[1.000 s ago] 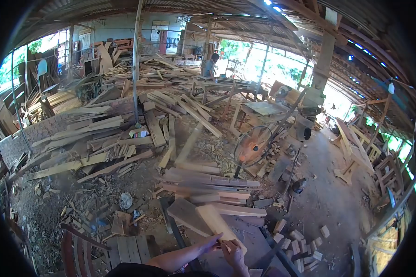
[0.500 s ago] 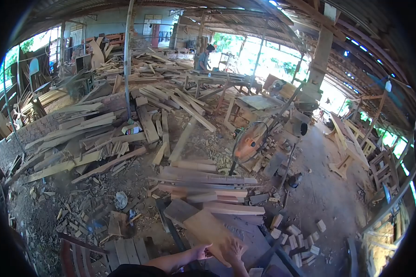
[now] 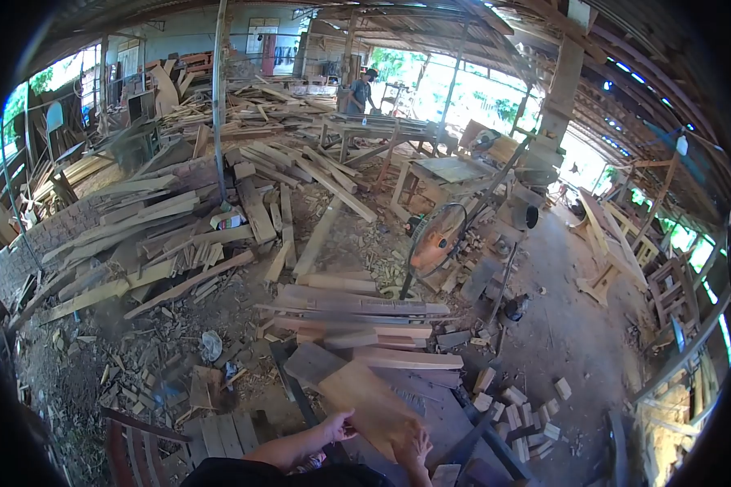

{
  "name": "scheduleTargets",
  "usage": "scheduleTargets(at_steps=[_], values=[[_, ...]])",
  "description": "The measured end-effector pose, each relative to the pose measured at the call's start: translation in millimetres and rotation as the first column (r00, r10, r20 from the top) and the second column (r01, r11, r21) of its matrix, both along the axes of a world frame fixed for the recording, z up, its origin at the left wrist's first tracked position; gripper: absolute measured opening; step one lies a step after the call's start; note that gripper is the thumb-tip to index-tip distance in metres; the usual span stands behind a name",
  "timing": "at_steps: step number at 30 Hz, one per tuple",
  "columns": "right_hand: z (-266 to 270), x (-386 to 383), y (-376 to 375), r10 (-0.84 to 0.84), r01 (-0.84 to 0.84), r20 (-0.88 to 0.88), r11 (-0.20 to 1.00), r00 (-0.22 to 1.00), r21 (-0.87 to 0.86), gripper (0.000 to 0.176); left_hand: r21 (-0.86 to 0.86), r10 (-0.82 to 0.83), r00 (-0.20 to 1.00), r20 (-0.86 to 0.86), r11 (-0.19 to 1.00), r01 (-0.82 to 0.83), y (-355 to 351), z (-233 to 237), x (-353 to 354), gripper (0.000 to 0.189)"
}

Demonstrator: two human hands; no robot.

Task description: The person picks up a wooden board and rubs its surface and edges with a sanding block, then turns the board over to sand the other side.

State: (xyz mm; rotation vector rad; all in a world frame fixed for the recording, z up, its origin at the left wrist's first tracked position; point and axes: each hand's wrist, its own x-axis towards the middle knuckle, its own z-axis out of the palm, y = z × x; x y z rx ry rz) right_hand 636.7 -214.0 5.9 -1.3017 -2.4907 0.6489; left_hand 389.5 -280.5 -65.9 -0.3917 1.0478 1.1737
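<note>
A flat brown wooden board lies slanted in front of me, over a workbench top with dark side rails. Its left edge is between the thumb and fingers of my left hand. On the opposite edge, nearer my body, my right hand grips the same board with bent fingers. A greyer piece of wood shows at the board's far left end. Just beyond is a stack of planks lying crosswise.
An orange fan stands ahead. Small wood blocks litter the floor at right, and lumber piles spread at left. A slatted wooden piece is by my left arm. A person works at a far bench.
My left hand has moved away from me along the board's left edge. My right hand stays at the right edge. The view has shifted slightly, and the far person stands more upright.
</note>
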Motion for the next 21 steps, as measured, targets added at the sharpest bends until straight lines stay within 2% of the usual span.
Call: scheduleTargets(at_steps=[2, 3, 5, 6, 7, 8, 12, 14, 15, 17, 21], values=[[1, 15, -6, -0.267, 0.264, 0.096, 0.964, 0.959, 0.042, 0.071, 0.033, 0.056, 0.998, -0.027, 0.998, -0.055, -4, 3, -14, 0.045], [-6, 22, -7, -0.267, 0.264, 0.097, 0.964, 0.959, 0.041, 0.071, 0.067, 0.067, 0.997, -0.042, 0.996, -0.064, -7, 7, -20, 0.043], [-22, 36, -11, -0.481, 0.425, -0.231, 0.869, 0.846, -0.253, 0.062, 0.09, 0.067, 0.995, -0.078, 0.994, -0.059, -8, 14, -29, 0.042], [-34, 42, -11, -0.485, 0.429, -0.229, 0.866, 0.844, -0.255, 0.062, 0.11, 0.065, 0.992, -0.112, 0.993, -0.053, -10, 13, -29, 0.041], [-46, 44, -8, -0.576, 0.287, -0.323, 0.725, 0.751, -0.626, 0.056, 0.08, 0.053, 0.99, -0.128, 0.996, -0.043, -8, 12, -29, 0.042], [-48, 46, -7, -0.686, 0.044, -0.352, 0.488, 0.637, -0.872, 0.052, 0.079, 0.048, 0.991, -0.127, 0.996, -0.038, -8, 16, -26, 0.042], [-54, 45, -7, -0.71, -0.046, -0.378, 0.439, 0.594, -0.897, 0.048, 0.073, 0.024, 0.989, -0.146, 0.997, -0.013, -8, 26, -16, 0.048], [-52, 42, -2, -0.743, -0.171, -0.381, 0.347, 0.55, -0.922, 0.051, 0.066, 0.008, 0.988, -0.153, 0.998, 0.002, -9, 31, -13, 0.052], [-51, 41, 0, -0.746, -0.168, -0.377, 0.343, 0.549, -0.924, 0.051, 0.107, 0.016, 0.985, -0.17, 0.994, 0.002, -11, 35, -11, 0.055], [-51, 37, 4, -0.727, -0.356, -0.371, 0.185, 0.578, -0.916, 0.057, 0.143, 0.022, 0.983, -0.185, 0.99, 0.005, -15, 36, -9, 0.059], [-52, 32, 2, -0.714, -0.274, -0.326, 0.192, 0.619, -0.942, 0.057, 0.078, -0.041, 0.986, -0.163, 0.995, 0.055, -21, 24, -19, 0.066]])
